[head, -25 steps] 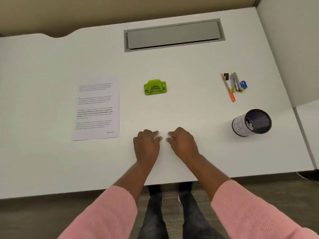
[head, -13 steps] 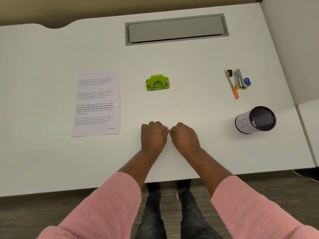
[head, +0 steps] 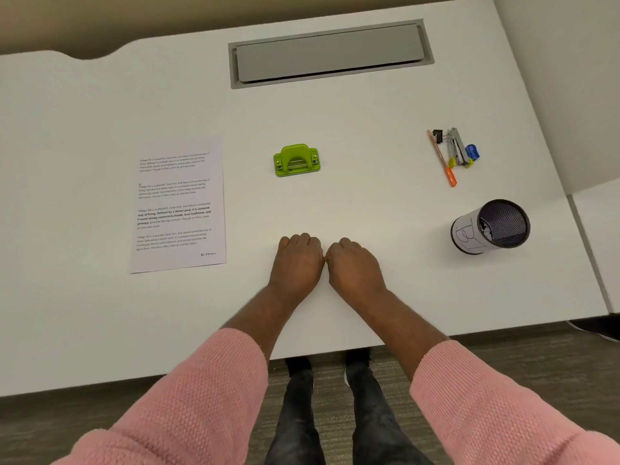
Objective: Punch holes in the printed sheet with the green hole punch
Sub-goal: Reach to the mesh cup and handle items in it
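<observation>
Two hands rest on the white desk [head: 369, 203] near its near edge, side by side in the middle. Both the left hand [head: 297, 263] and the right hand [head: 355, 268] are curled into loose fists with the knuckles pointing far, and they hold nothing. The two fists almost touch at the thumbs. The pink sleeves [head: 208, 391] cross the near edge of the desk, and below it the person's dark trousers [head: 298, 414] stand on the floor.

To the left of the hands lies the printed sheet [head: 179, 204], flat on the desk, with its long sides running near to far and a little tilted. Its near right corner is near the left hand but apart from it. Bare desk lies all around the sheet.

To the right of the hands, near the right edge of the desk, a black mesh pen cup [head: 491, 226] with a white paper around it stands on the surface.

Farther than the hands, straight ahead of the left fist, sits the green hole punch [head: 297, 161]. It is just right of the far part of the sheet and does not touch it. The desk between the fists and the punch is bare.

Far right lies a small group: an orange pen [head: 442, 159], a black binder clip [head: 437, 135], a metal stapler [head: 456, 147] and a small blue thing [head: 472, 152].

At the far edge, a grey cable flap [head: 330, 53] is set into the desk.
</observation>
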